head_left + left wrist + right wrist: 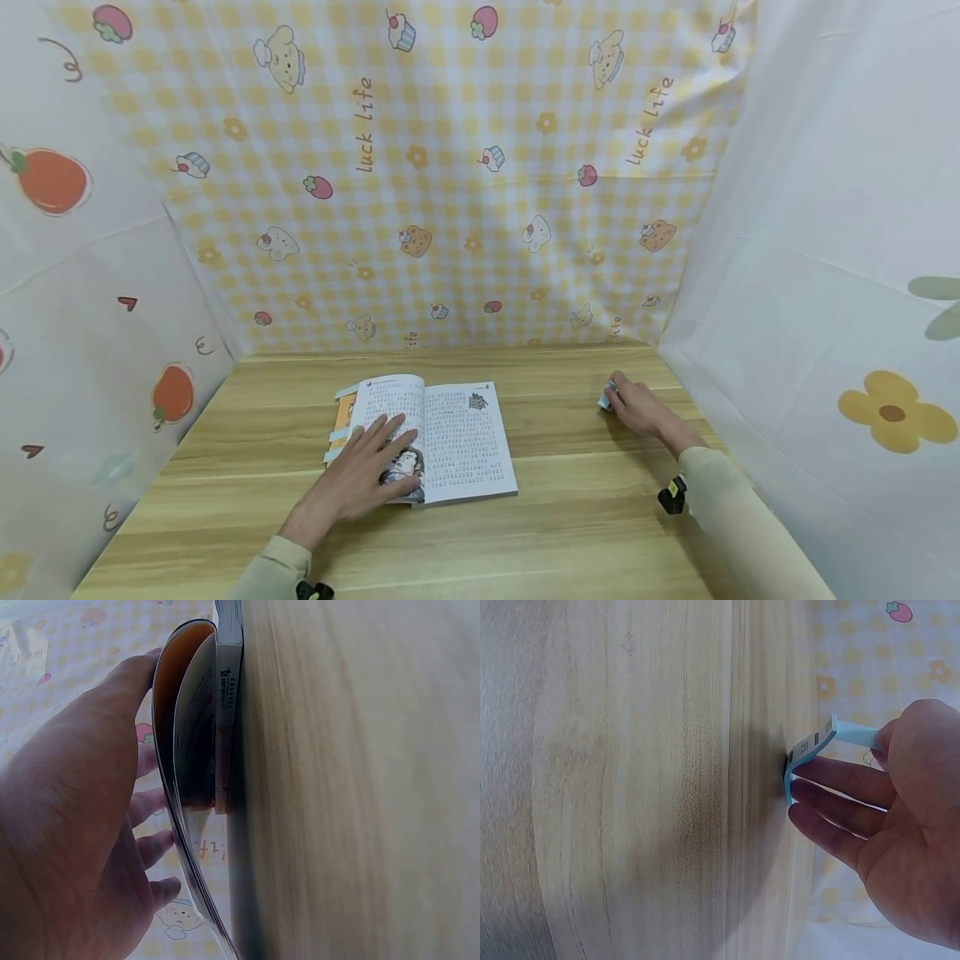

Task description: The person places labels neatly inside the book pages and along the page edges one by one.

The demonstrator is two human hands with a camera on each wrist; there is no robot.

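Note:
An open book (465,442) with printed text lies on the table, a line drawing on its left page. My left hand (358,477) rests on that page with fingers spread. In the left wrist view, the raised pages (196,727) bow away from the rest of the book beside the thumb. Light blue tabs (339,434) stick out past the book's left edge. Far to the right, my right hand (637,408) pinches a bent light blue strip (810,748) with small dark printed marks, close to the tabletop. Part of the strip is hidden by the fingers.
The wooden table (555,533) runs back to a yellow checked cloth (450,192). White patterned cloths (810,250) hang at both sides, the right one near my right arm. Black wrist devices (672,495) sit at both sleeves.

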